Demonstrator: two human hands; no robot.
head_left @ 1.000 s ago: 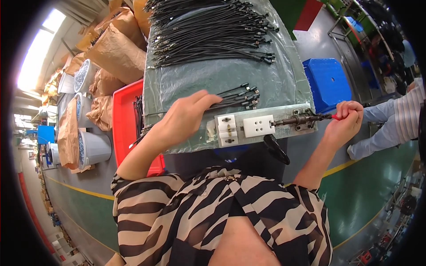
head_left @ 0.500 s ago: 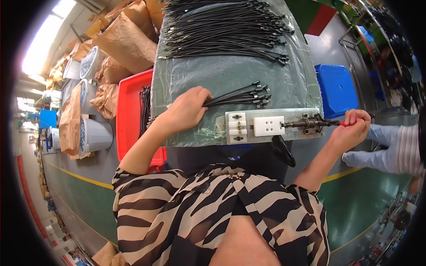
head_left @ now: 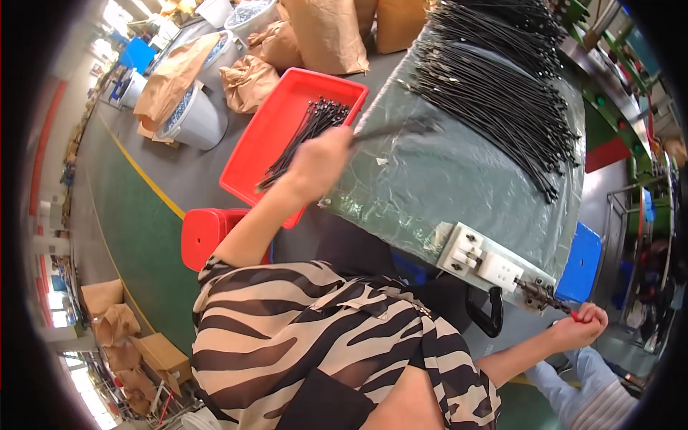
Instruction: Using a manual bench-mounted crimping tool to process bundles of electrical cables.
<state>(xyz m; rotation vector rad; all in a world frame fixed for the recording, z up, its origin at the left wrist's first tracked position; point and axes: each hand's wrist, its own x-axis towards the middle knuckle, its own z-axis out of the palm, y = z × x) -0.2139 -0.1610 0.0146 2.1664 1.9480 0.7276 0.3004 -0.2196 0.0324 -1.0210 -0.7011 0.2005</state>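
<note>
My left hand [head_left: 321,163], smeared by motion, is closed around a bunch of short black cables [head_left: 393,130]. Their connector ends point right, over the table's left edge. Just below and left of that hand is a red tray [head_left: 252,143] with more black cables [head_left: 304,140] lying in it. At the lower right, my right hand [head_left: 584,326] is wrapped round the red-tipped handle [head_left: 574,315] of a toggle clamp [head_left: 536,292]. The clamp sits on a metal plate with a white block fixture [head_left: 499,271] at the table's near edge.
Long rows of black cables [head_left: 494,107] cover the far part of the plastic-covered table [head_left: 401,186]. A red stool [head_left: 204,240] stands at the left, a blue stool [head_left: 582,261] at the right. Paper sacks [head_left: 326,36] and grey bins [head_left: 201,118] stand beyond. Another person's legs [head_left: 566,383] show lower right.
My left hand has lifted the cable bunch off the table and carried it left, to the red tray. My right hand stays on the clamp handle. The view has turned left.
</note>
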